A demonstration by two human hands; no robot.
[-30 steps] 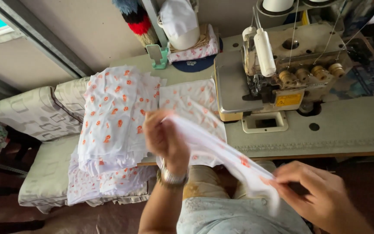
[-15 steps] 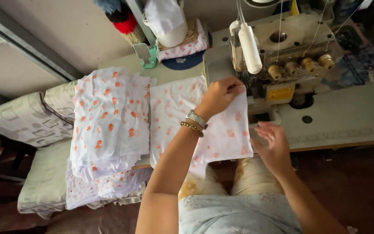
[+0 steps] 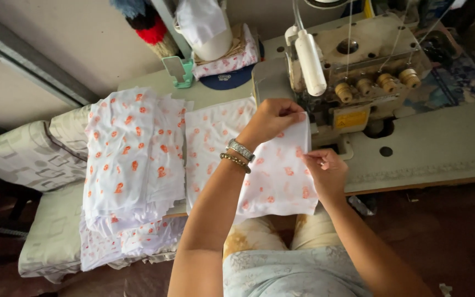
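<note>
Worktop (image 3: 441,148), pale grey-green, spans the upper frame; its front edge runs above the person's lap. Sewing machine (image 3: 353,71), cream, stands on the worktop at right of centre, thread spools along its front face. Cushioned bench (image 3: 39,220), patterned grey, sits at the left, just beside the worktop's end.

Stack of fabric pieces (image 3: 133,159), white with orange print, lies on the left part of the worktop and spills over its front edge toward the bench.

Fabric piece (image 3: 270,176), same white-and-orange print, lies flat on the worktop between the stack and the machine, lower edge hanging off the front over the person's knees.

Left hand (image 3: 273,118), watch and beaded bracelet at the wrist, fingers clenched on the top right corner of the fabric piece, close against the machine's base. Right hand (image 3: 325,168), fingers pinched on the right edge of the same piece, just below the left hand.

Small items at the back: dark blue round object (image 3: 226,80), green clip-like holder (image 3: 180,71), folded printed cloth (image 3: 229,58) under a white container (image 3: 207,27).
</note>
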